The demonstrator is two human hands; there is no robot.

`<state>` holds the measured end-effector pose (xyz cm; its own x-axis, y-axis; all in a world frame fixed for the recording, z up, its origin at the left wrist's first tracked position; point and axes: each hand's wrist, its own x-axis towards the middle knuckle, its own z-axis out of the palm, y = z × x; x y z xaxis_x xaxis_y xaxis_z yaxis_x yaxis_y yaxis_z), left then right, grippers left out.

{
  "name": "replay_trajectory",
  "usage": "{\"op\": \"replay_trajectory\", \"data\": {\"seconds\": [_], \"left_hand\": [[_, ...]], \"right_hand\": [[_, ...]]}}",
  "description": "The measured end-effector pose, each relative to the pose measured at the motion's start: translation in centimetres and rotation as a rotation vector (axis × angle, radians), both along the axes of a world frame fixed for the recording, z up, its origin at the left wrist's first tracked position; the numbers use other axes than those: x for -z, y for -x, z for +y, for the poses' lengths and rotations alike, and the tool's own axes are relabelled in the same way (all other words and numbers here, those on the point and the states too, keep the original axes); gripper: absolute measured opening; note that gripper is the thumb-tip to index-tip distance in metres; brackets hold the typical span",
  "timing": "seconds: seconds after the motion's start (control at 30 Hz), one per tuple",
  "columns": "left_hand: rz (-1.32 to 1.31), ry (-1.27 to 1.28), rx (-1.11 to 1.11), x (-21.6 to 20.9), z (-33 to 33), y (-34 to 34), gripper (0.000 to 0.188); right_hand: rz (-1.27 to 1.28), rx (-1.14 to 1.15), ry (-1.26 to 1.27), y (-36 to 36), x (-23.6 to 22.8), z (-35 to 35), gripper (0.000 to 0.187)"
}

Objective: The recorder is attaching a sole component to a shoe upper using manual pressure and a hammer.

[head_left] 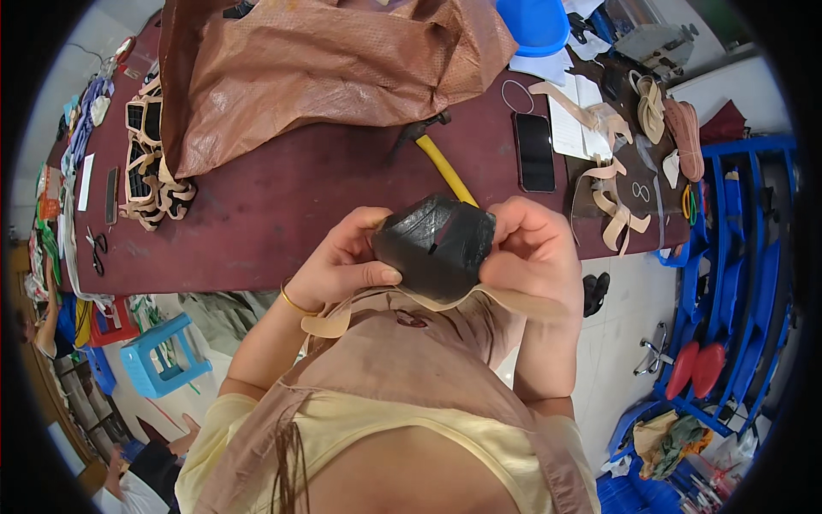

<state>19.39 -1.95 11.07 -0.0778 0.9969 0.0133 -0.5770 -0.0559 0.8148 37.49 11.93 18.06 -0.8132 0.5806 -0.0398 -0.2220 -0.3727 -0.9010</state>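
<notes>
Between both hands, in front of my body, is a black, slightly shiny piece with a beige strip along its lower edge, which looks like a shoe upper (428, 261). My left hand (358, 257) grips its left side, thumb on the black face. At the right side, my right hand (535, 261) pinches the edge between thumb and curled fingers. Beige strap ends stick out below both hands. Just beyond the piece lies a hammer (445, 171) with a yellow handle and dark head.
A brown woven sack (334, 68) covers the table's far part. Strappy beige shoe parts (154, 163) and scissors (98, 252) lie at the left. On the right are a phone (535, 152), an open notebook (575, 120) and beige straps (618, 206). Blue racks (741, 283) stand beyond.
</notes>
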Motion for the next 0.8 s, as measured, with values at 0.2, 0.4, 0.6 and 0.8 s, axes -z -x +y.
{"op": "replay_trajectory", "data": {"seconds": [0.2,0.4,0.6,0.8], "left_hand": [[0.001,-0.013,0.046,1.0,-0.3,0.6,0.053],[-0.052,-0.027,0.046,1.7,-0.2,0.4,0.057],[-0.038,-0.030,0.089,1.8,-0.2,0.6,0.062],[-0.175,-0.001,-0.017,0.8,0.3,-0.3,0.066]], "right_hand": [[0.011,-0.079,-0.007,-0.7,-0.1,0.3,0.016],[0.036,-0.065,0.023,-0.4,0.9,-0.3,0.015],[0.029,-0.114,0.099,-0.6,0.7,0.1,0.018],[0.341,0.064,0.178,0.4,2.5,-0.6,0.030]]}}
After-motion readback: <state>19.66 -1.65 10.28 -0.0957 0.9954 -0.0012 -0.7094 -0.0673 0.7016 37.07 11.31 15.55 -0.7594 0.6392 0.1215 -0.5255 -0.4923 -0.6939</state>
